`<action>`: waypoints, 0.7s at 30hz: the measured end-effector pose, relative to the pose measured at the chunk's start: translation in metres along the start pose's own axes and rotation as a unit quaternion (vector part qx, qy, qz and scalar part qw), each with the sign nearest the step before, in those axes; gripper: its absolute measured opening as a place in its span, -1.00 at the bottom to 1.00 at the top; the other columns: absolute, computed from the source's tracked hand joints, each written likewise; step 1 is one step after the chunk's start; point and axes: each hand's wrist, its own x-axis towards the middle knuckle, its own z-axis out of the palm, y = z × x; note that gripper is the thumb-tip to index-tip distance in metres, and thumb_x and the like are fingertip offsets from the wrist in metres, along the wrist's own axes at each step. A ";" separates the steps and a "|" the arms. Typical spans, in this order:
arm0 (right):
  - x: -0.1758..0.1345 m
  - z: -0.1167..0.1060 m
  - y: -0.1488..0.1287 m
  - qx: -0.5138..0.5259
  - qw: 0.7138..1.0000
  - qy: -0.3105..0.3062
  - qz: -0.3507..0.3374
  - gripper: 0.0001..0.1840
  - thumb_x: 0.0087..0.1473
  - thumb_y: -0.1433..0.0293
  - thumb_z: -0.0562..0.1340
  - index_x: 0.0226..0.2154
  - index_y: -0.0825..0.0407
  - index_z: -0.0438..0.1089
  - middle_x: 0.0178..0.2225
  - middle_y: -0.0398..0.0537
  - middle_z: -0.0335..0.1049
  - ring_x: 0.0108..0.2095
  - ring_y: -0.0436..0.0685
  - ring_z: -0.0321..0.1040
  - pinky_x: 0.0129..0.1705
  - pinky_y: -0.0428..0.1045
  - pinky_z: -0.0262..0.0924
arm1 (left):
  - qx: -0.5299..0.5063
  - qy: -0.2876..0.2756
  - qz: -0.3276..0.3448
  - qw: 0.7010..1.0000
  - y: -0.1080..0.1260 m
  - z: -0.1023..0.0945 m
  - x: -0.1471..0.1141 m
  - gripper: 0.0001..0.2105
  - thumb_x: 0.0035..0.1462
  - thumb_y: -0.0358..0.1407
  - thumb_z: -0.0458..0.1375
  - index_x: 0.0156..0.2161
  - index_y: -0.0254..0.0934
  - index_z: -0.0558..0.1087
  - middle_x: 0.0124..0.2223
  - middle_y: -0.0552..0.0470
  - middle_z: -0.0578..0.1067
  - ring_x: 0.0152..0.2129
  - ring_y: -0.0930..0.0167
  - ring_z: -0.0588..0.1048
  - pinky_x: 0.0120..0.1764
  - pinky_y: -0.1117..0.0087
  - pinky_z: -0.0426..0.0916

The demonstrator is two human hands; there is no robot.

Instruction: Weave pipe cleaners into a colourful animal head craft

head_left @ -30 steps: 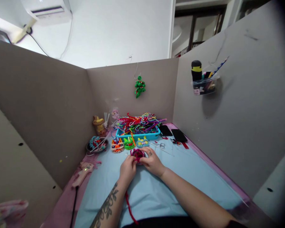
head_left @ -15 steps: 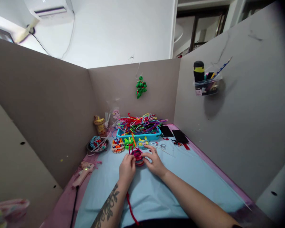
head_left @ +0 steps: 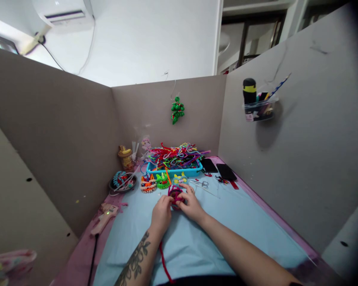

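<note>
Between my hands is a small round piece of coiled magenta and dark red chenille stems [head_left: 176,193], with a hollow middle. My left hand [head_left: 161,209] pinches its near left edge. Bent over its right side, my right hand [head_left: 192,203] grips the near right edge between thumb and fingers. A red chenille strand [head_left: 164,264] runs from under my left wrist toward the table's front edge. Just beyond the piece sit an orange chenille figure [head_left: 148,184], a green one [head_left: 162,180] and a light blue one [head_left: 179,178].
A blue tray [head_left: 191,172] heaped with colourful chenille stems stands at the back. Scissors [head_left: 205,184] and a black phone-like slab [head_left: 226,172] lie to the right. On the left are a dark bowl [head_left: 113,186], a yellow-lidded cup [head_left: 125,159] and a corded pink glue gun [head_left: 103,222].
The round piece has shifted slightly right and turned, its hollow now showing more. My right fingers have closed in over it; my left hand has moved slightly right.
</note>
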 end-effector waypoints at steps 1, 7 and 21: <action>0.000 0.000 0.000 0.004 1.000 0.002 0.006 -0.92 -0.13 0.50 0.21 -0.52 0.00 0.38 0.07 -0.03 0.10 0.12 0.25 -0.02 0.12 0.20 -0.07 | -0.004 0.005 0.005 1.000 -0.001 -0.001 0.000 -0.78 0.17 -0.43 -0.11 -0.25 -0.24 0.38 -0.29 -0.02 0.42 -0.32 0.40 0.41 -0.24 0.37 0.32; 0.001 0.005 0.002 0.009 1.000 0.020 -0.005 -0.92 -0.08 0.47 0.18 -0.50 0.01 0.38 0.04 -0.01 0.15 0.09 0.23 0.02 0.11 0.19 -0.04 | 0.036 0.030 0.024 0.999 -0.002 -0.004 0.002 -0.79 0.13 -0.46 -0.07 -0.27 -0.25 0.40 -0.30 -0.03 0.46 -0.30 0.35 0.41 -0.21 0.30 0.31; 0.006 0.002 0.016 0.016 0.987 0.157 0.043 -0.90 0.04 0.39 0.10 -0.43 0.03 0.31 0.01 0.09 0.11 0.05 0.23 0.09 0.11 0.19 0.02 | -0.033 0.088 0.046 0.994 0.015 -0.001 -0.005 -0.75 0.15 -0.43 -0.05 -0.11 -0.24 0.40 -0.16 -0.08 0.46 -0.19 0.38 0.43 -0.11 0.32 0.35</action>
